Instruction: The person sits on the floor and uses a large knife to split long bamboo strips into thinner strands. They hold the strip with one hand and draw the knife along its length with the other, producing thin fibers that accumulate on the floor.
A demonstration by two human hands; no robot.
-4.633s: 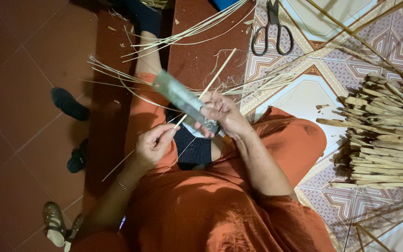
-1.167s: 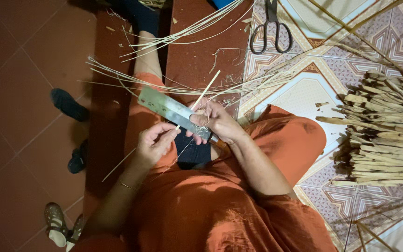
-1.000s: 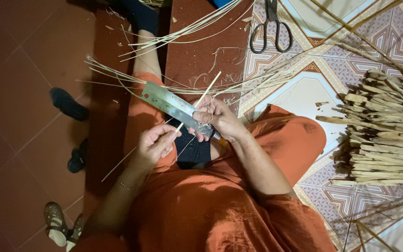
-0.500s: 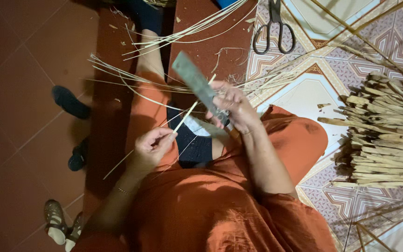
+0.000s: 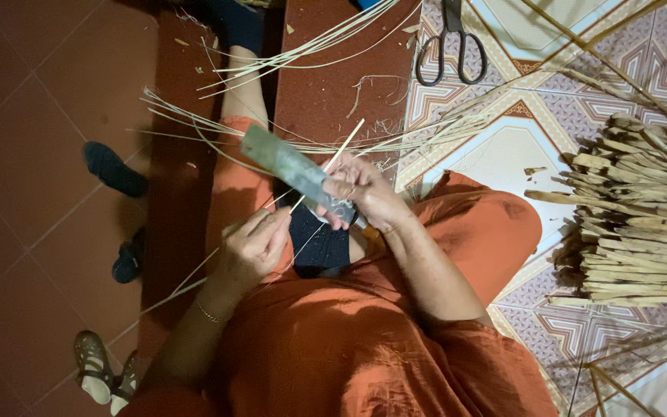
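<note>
Broad flat knife blade [image 5: 291, 166], grey-green metal, dull, angled w/ tip up-left, handle end low-right, held above lap, centre of scene. Thin pale bamboo strip [image 5: 326, 166], straight, slanting from low-left to up-right, crossing under/against blade's near edge approx mid-length.

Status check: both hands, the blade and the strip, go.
Right hand gripping broad knife, blade up-left. Left hand pinching thin bamboo strip against the blade. Loose strips lie across the knee beside the work.
</note>
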